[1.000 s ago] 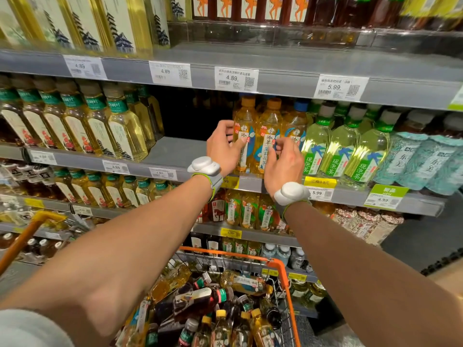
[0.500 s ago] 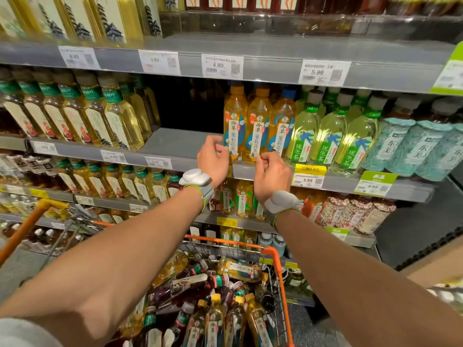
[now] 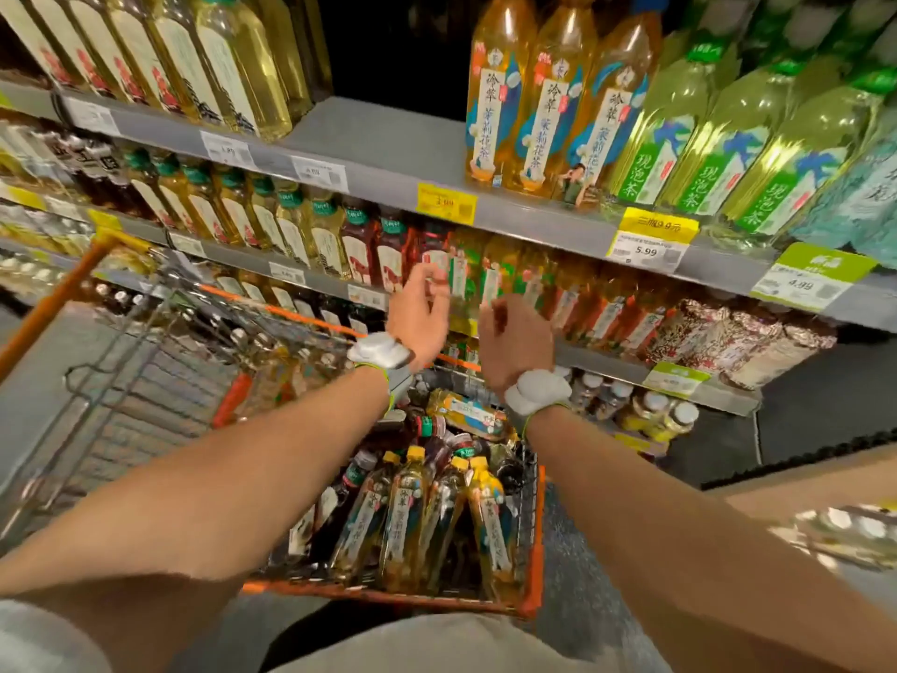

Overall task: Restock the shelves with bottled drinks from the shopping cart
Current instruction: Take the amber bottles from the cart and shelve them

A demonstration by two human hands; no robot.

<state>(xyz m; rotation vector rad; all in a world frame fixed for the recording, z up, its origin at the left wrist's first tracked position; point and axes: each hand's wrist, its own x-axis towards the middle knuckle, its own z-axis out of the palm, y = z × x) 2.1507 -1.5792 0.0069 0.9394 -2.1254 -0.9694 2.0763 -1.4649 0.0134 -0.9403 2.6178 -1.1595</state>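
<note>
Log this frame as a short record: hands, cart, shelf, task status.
left hand: holds nothing, fingers loosely curled, above the cart
right hand: holds nothing, close beside the left
shopping cart: orange rim, below both hands
cart bottles: many, piled inside the cart
shelf: three orange tea bottles upright at its front edge
status: restocking unfinished, no bottle in hand

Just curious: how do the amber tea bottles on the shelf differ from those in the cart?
The shelf bottles stand upright in a row; the cart bottles lie tilted in a pile. Shelf bottles' caps are out of frame; cart bottles show yellow caps. Same blue-white labels.
</note>
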